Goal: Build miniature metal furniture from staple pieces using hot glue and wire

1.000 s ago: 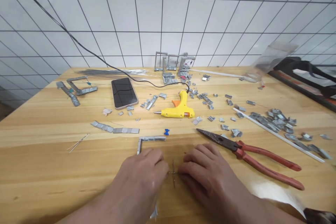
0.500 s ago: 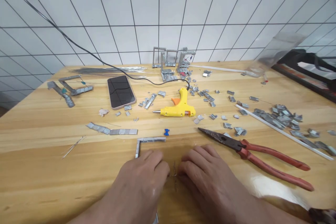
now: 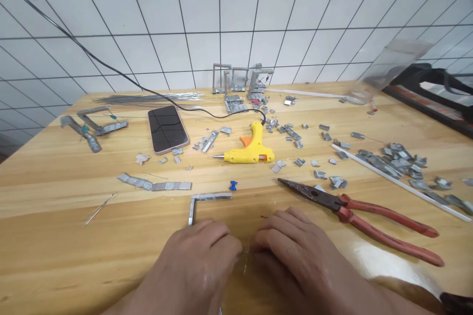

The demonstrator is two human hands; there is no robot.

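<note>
My left hand and my right hand face each other low over the table, fingers curled and closed. A thin wire shows in the narrow gap between them, pinched from both sides; the fingertips are mostly hidden. A tiny red bit shows at the right fingers. Just beyond my left hand lies an L-shaped metal strip frame, partly covered by the hand. Near its end sits a small blue bow-shaped piece. Long-nose pliers with red handles lie to the right of my right hand.
A yellow hot glue gun lies mid-table, its cord running up left past a phone. Metal clips are scattered right beside a white stick. Small metal frames stand by the tiled wall. Wires lie back left.
My hands have shifted slightly, and the wire between them has turned a little. A tiny red bit now shows by the right fingers. The whole view has moved slightly.
</note>
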